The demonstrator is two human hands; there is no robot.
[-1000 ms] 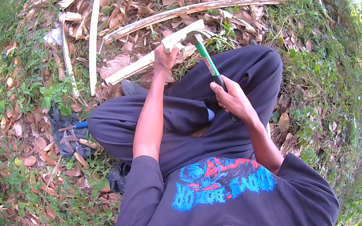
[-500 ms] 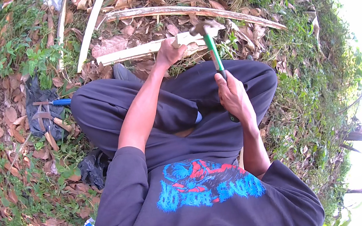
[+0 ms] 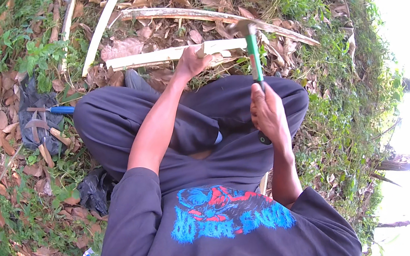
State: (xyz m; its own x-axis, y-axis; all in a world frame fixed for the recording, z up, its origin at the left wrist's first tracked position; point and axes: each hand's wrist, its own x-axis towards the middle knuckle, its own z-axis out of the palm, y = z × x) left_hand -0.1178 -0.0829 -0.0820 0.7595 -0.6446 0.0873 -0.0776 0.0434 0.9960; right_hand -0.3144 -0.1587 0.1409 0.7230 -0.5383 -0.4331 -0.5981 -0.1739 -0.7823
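Observation:
My left hand (image 3: 192, 61) is closed around a pale wooden strip (image 3: 146, 58) that lies crosswise just beyond my folded legs. Part of the wood shows on either side of the fist, and a squared end sticks up by the fingers. In my right hand (image 3: 269, 112) is a hammer (image 3: 254, 58) with a green and black handle, gripped near its lower part. The hammer's head, slightly blurred, is at the strip's right end; whether it touches the wood I cannot tell.
Beyond the strip lies a long bark-edged wooden strip (image 3: 208, 14), with another pale strip (image 3: 103, 29) at the far left. By my left knee, a blue-handled tool (image 3: 60, 110) and a curved blade (image 3: 35, 123) rest on black plastic (image 3: 44, 97). Leaves and grass cover the ground.
The hammer has shifted right and turned more upright, from over the wood near my left hand to the strip's right end. My left hand keeps its hold. The whole view has shifted slightly.

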